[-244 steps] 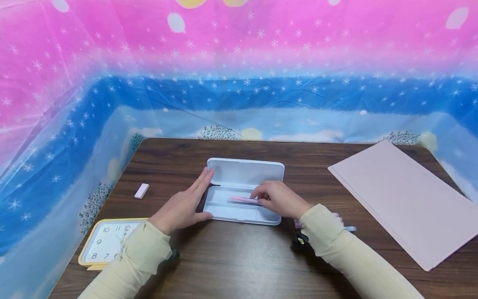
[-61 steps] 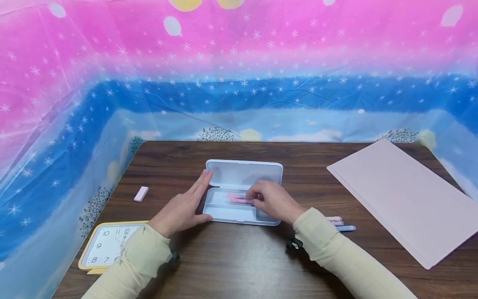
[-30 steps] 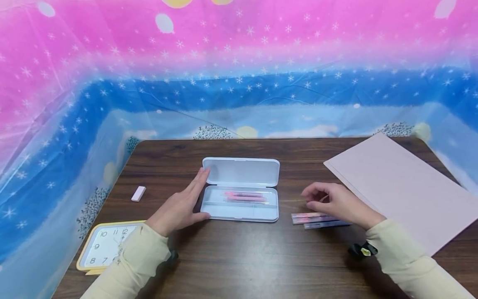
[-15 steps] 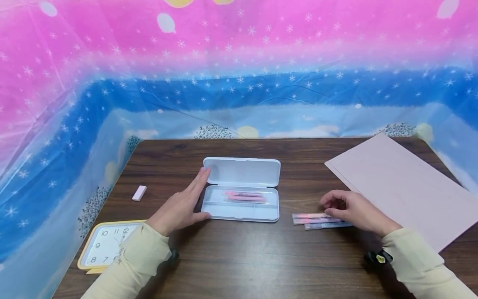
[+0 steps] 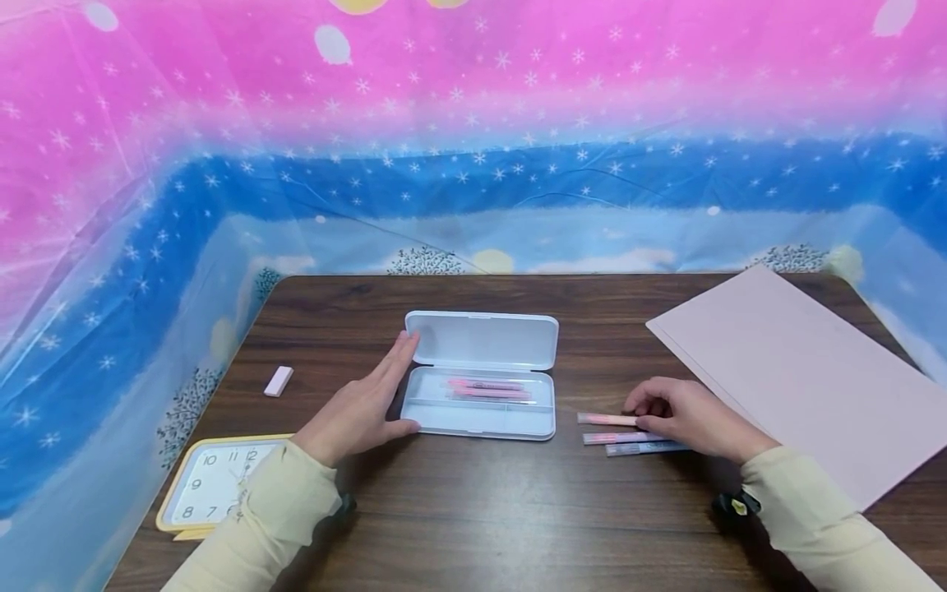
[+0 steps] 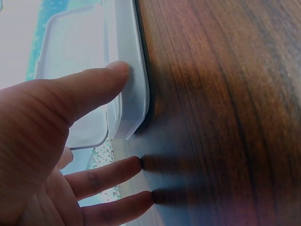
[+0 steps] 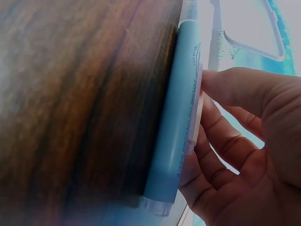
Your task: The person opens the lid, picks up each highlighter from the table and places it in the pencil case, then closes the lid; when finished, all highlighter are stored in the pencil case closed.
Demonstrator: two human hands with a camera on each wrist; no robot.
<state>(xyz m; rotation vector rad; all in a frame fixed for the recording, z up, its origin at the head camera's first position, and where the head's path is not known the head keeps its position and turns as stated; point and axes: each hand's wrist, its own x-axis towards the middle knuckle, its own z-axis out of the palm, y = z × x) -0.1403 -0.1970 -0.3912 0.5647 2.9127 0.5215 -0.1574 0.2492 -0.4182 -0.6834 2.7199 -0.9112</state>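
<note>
A white pencil case [image 5: 478,423] lies with its lid raised, and several pink pens [image 5: 488,389] sit in its rear compartment. My left hand [image 5: 355,411] steadies the case's left side with straight fingers. The thumb [image 6: 101,84] presses the front wall near the corner, and fingertips touch the lid's edge. To the right of the case, my right hand [image 5: 688,418] pinches a peach-coloured marker [image 5: 608,419] between thumb and fingers. Nearer me lie a pink-purple marker [image 5: 614,439] and a blue marker [image 5: 639,448]; the blue one fills the right wrist view's foreground. The hand hides the markers' right ends.
A white eraser [image 5: 279,381] lies on the left of the brown wooden table [image 5: 473,510]. A yellow-framed clock [image 5: 203,485] is partly covered by my left sleeve. On the right is a large pale pink folder or board [image 5: 799,378]. A patterned cloth hangs behind.
My right hand has left the pencil case, where pink pens now lie, and moved right to the markers. The peach marker has shifted slightly away from the other two. The left hand stays put.
</note>
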